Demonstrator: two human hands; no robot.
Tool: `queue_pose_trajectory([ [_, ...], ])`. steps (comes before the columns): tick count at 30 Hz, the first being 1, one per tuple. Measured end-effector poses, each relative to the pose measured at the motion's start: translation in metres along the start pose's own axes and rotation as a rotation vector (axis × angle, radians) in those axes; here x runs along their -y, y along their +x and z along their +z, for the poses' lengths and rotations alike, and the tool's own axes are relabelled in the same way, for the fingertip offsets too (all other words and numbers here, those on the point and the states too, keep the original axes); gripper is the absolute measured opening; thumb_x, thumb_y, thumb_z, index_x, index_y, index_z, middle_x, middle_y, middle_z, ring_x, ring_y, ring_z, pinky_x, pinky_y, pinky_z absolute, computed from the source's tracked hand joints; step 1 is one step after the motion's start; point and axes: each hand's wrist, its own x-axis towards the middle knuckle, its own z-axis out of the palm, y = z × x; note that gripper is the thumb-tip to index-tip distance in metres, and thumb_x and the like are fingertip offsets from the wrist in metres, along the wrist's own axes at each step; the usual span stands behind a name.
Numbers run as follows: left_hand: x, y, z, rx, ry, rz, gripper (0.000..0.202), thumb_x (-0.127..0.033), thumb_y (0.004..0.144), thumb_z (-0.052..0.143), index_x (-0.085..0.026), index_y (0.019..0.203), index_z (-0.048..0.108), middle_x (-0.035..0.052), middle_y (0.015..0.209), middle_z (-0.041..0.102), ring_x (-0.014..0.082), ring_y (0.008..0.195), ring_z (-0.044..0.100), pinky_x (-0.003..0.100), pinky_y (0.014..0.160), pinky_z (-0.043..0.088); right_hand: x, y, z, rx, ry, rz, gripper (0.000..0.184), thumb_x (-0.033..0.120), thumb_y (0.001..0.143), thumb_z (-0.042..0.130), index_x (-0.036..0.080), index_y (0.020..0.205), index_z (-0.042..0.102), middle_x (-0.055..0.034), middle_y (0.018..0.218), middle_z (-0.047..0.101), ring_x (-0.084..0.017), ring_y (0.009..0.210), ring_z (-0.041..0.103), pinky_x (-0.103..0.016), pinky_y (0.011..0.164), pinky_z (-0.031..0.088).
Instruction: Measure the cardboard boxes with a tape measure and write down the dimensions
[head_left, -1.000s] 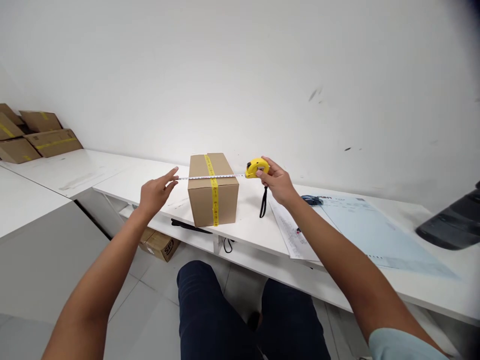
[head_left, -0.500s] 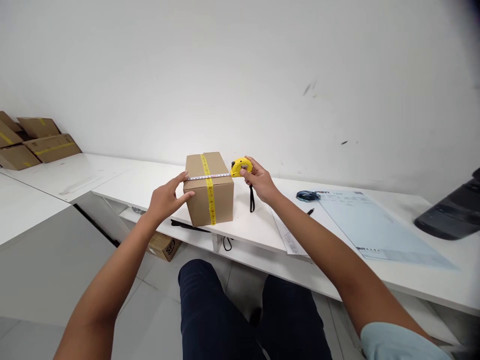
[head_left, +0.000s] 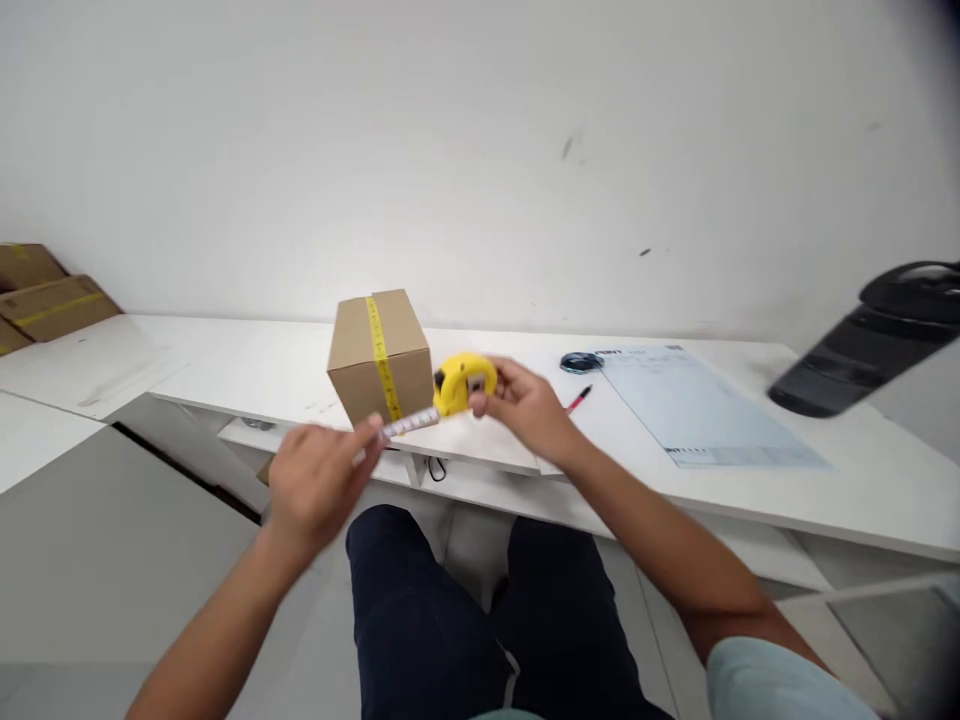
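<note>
Near the taped brown cardboard box (head_left: 379,355), the right hand (head_left: 527,404) grips a yellow tape measure (head_left: 463,381); the left hand (head_left: 319,482) pinches its short white blade (head_left: 410,423).

Bright even indoor light, soft shadows, motion-blurred hands, dark upper-right corner

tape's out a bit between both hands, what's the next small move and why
Probably lift the tape blade against an edge of the cardboard box: the left hand pinches its end, the right hand holds the yellow tape measure, and the short pulled-out stretch hangs in front of the box, lower than its top, apparently touching no edge.
</note>
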Motion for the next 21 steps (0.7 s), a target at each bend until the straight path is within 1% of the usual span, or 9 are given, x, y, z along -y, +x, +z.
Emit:
queue_pose_trajectory([
  [2,-0.044,-0.016,-0.011,-0.006,-0.185,0.104,0.038,-0.009,0.080,0.080,-0.015,0.114,0.064,-0.0007,0.075,0.071,0.0127,0.064,0.059,0.035,0.081,0.052,-0.018,-0.060,0.008,-0.014,0.190,0.117,0.045,0.031,0.069,0.091,0.023,0.109,0.070,-0.0024,0.099,0.073,-0.016,0.087,0.067,-0.028,0.075,0.058],
  [4,-0.085,-0.036,-0.013,0.025,-0.405,0.081,0.030,-0.010,0.081,0.081,-0.014,0.107,0.066,0.0004,0.078,0.073,0.0111,0.065,0.062,0.034,0.082,0.053,-0.046,-0.118,0.019,-0.115,0.373,0.278,0.046,0.035,0.069,0.092,0.024,0.108,0.070,-0.0003,0.091,0.073,-0.011,0.072,0.064,-0.021,0.063,0.054],
  [5,-0.103,-0.046,-0.012,0.043,-0.507,0.055,0.026,-0.012,0.083,0.080,-0.015,0.104,0.066,0.0000,0.078,0.073,0.0102,0.065,0.063,0.032,0.081,0.053,-0.062,-0.146,0.025,-0.168,0.456,0.358,0.046,0.039,0.068,0.092,0.023,0.105,0.071,0.0011,0.083,0.071,-0.009,0.062,0.060,-0.019,0.054,0.049],
  [7,-0.136,-0.065,-0.003,0.070,-0.660,-0.020,0.015,-0.019,0.089,0.075,-0.016,0.101,0.066,-0.0018,0.075,0.073,0.0083,0.063,0.063,0.030,0.081,0.053,-0.089,-0.193,0.036,-0.239,0.607,0.529,0.049,0.047,0.066,0.093,0.019,0.100,0.071,-0.0003,0.080,0.070,-0.008,0.058,0.057,-0.018,0.049,0.045],
  [10,-0.180,-0.084,0.015,0.093,-0.747,-0.160,0.016,-0.031,0.100,0.061,-0.017,0.096,0.066,-0.0045,0.064,0.068,0.0073,0.056,0.059,0.027,0.077,0.052,-0.116,-0.239,0.041,-0.301,0.755,0.698,0.052,0.053,0.067,0.091,0.015,0.097,0.071,0.0002,0.072,0.066,-0.005,0.048,0.048,-0.018,0.046,0.040],
  [13,-0.210,-0.092,0.031,0.151,-0.735,-0.276,0.032,-0.046,0.100,0.055,-0.019,0.089,0.067,-0.0029,0.059,0.062,0.0096,0.054,0.058,0.025,0.065,0.051,-0.128,-0.256,0.033,-0.275,0.813,0.766,0.053,0.056,0.069,0.089,0.011,0.093,0.072,-0.0003,0.069,0.064,-0.005,0.048,0.048,-0.018,0.045,0.039],
  [16,-0.223,-0.096,0.044,0.218,-0.778,-0.412,0.043,-0.062,0.089,0.064,-0.020,0.095,0.070,0.0016,0.071,0.066,0.0131,0.063,0.063,0.024,0.060,0.052,-0.133,-0.257,0.021,-0.222,0.859,0.785,0.053,0.055,0.068,0.090,0.011,0.090,0.071,-0.0004,0.070,0.063,-0.006,0.052,0.051,-0.017,0.048,0.040],
  [19,-0.229,-0.100,0.056,0.293,-0.906,-0.578,0.065,-0.073,0.078,0.069,-0.022,0.119,0.066,0.0111,0.107,0.070,0.0225,0.093,0.071,0.033,0.077,0.061,-0.136,-0.251,0.018,-0.157,0.861,0.775,0.062,0.066,0.067,0.085,0.011,0.091,0.070,0.0004,0.068,0.061,-0.007,0.052,0.050,-0.018,0.049,0.040],
  [21,-0.234,-0.101,0.062,0.382,-1.099,-0.707,0.075,-0.076,0.079,0.065,-0.026,0.134,0.057,0.0163,0.127,0.064,0.0287,0.111,0.069,0.041,0.088,0.061,-0.133,-0.244,0.015,-0.121,0.754,0.705,0.068,0.076,0.068,0.078,0.014,0.095,0.070,0.0003,0.069,0.062,-0.009,0.053,0.051,-0.021,0.053,0.042],
])
